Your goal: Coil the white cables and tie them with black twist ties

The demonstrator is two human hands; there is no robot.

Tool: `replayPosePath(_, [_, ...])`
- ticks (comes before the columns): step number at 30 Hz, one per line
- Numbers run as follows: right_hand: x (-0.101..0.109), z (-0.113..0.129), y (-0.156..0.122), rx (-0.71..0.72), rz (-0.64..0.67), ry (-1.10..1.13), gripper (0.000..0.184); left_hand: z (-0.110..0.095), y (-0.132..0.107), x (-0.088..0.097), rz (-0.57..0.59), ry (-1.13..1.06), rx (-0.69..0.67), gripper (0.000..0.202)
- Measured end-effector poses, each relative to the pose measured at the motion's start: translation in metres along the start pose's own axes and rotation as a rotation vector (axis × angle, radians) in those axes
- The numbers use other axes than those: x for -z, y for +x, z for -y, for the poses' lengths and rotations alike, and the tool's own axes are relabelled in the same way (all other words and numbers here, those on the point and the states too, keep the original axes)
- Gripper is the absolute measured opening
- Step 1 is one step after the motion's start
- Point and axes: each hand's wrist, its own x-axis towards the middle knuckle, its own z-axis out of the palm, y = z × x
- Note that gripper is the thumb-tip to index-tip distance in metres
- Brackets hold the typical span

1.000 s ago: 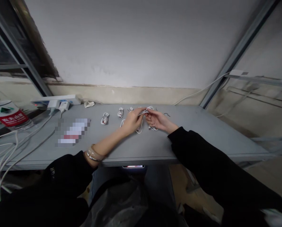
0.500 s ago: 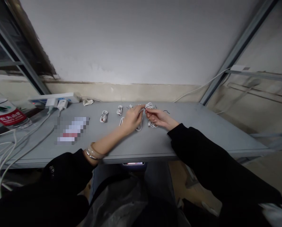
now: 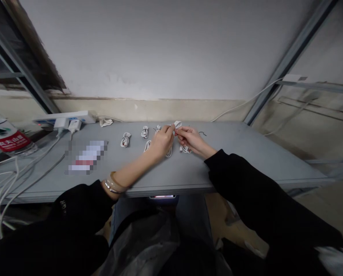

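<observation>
My left hand (image 3: pixel 160 143) and my right hand (image 3: pixel 188 138) meet above the far middle of the grey table (image 3: pixel 171 172). Both pinch a small coiled white cable (image 3: pixel 177 125) held between their fingertips. Loose loops of white cable (image 3: pixel 169 152) lie on the table under my left hand, and more (image 3: pixel 185 149) lie under my right hand. Two tied white cable bundles (image 3: pixel 126 139) (image 3: pixel 144 132) rest to the left, in a row. A thin black twist tie (image 3: pixel 202 133) lies just right of my right hand.
A white power strip (image 3: pixel 65 118) with plugged chargers sits at the back left, its cords (image 3: pixel 13 180) trailing over the table's left edge. A red-labelled bottle (image 3: pixel 4 138) stands far left. A blurred flat item (image 3: pixel 86 157) lies left of centre. A wall backs the table.
My two hands have drawn closer together and slid slightly away from me; the stretched length of cable between them is now gathered into a small coil at the fingertips.
</observation>
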Motion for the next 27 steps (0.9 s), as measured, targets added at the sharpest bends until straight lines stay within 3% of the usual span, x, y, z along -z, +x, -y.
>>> replayPosePath(5, [0.006,-0.009,0.004,0.212,0.007,-0.364,0.043,0.005,0.002,-0.001,-0.034,-0.087,-0.035,0.028])
replayPosePath(9, [0.01,-0.008,0.001,0.383,-0.072,-0.854,0.032,0.006,0.002,0.0,-0.025,-0.136,-0.045,0.033])
replayPosePath(12, [0.01,-0.002,-0.005,0.436,-0.088,-1.212,0.021,0.006,0.002,-0.001,-0.003,-0.163,-0.036,0.036])
replayPosePath(17, [0.002,0.004,-0.012,0.469,0.039,-1.632,0.029,0.006,0.001,-0.007,-0.002,-0.22,-0.051,0.029])
replayPosePath(21, [-0.004,0.002,-0.014,0.516,0.05,-1.801,0.033,0.006,0.0,-0.011,-0.014,-0.285,-0.032,0.03])
replayPosePath(27, [-0.01,0.003,-0.017,0.476,-0.016,-1.825,0.036,0.004,0.0,-0.01,-0.057,-0.317,-0.016,0.036])
